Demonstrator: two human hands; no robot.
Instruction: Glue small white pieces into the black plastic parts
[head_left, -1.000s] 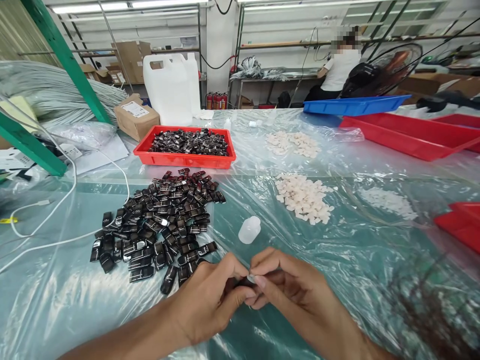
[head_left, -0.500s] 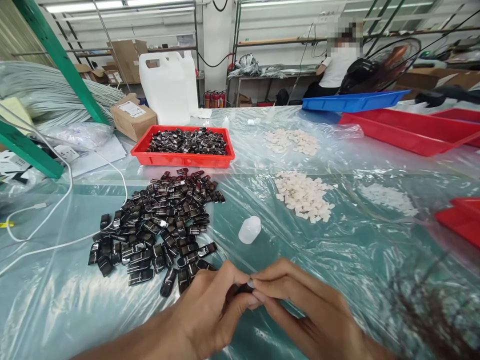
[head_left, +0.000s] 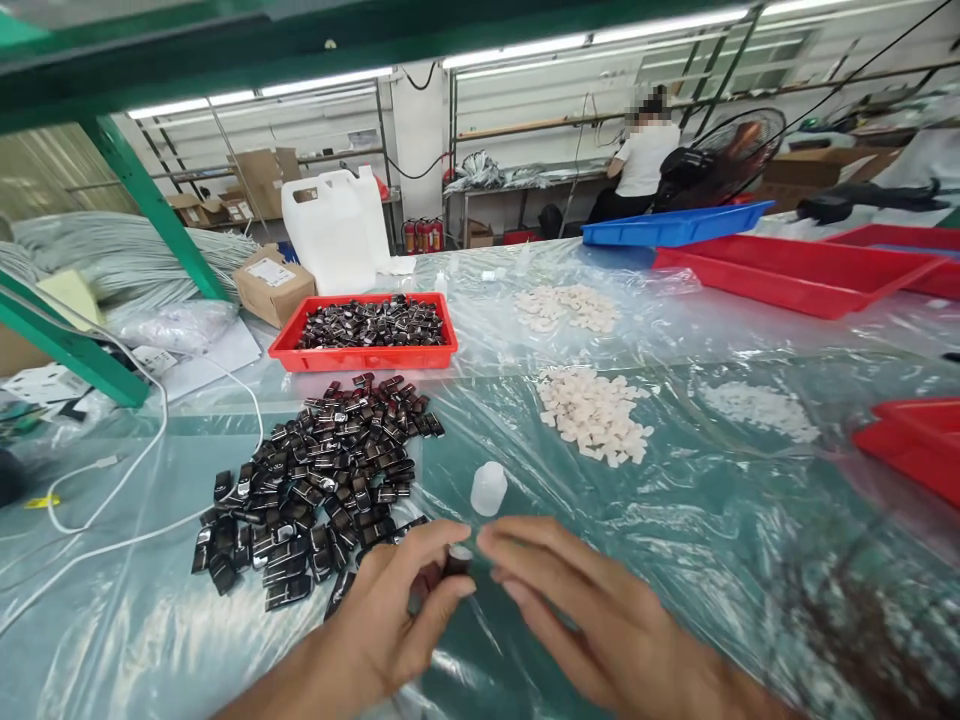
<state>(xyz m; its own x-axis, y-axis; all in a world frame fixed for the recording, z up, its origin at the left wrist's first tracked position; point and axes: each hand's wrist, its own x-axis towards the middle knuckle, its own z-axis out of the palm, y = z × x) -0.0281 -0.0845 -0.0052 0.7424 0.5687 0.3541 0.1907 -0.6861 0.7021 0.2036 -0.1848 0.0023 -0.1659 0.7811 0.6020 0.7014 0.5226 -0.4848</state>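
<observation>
My left hand [head_left: 390,615] pinches a small black cartridge [head_left: 454,561] between thumb and fingers at the near edge of the table. My right hand [head_left: 592,620] sits just right of it, fingers spread flat, its fingertips close to the cartridge's top. A heap of the same black cartridges [head_left: 322,475] lies on the plastic sheet to the left of my hands. A small translucent bottle [head_left: 488,488] stands just beyond my fingertips. A pile of small white caps [head_left: 596,415] lies farther right.
A red tray [head_left: 360,357] full of black cartridges sits behind the heap, with a white jug [head_left: 330,230] and cardboard box [head_left: 271,283] beyond. More white piles [head_left: 566,305], red trays [head_left: 787,270], a blue tray [head_left: 671,225] and white cables [head_left: 142,470] surround. A person sits far back.
My right hand has let go of the cartridge and opened flat; the left hand still holds it. The camera tilted upward, so everything sits lower in view.
</observation>
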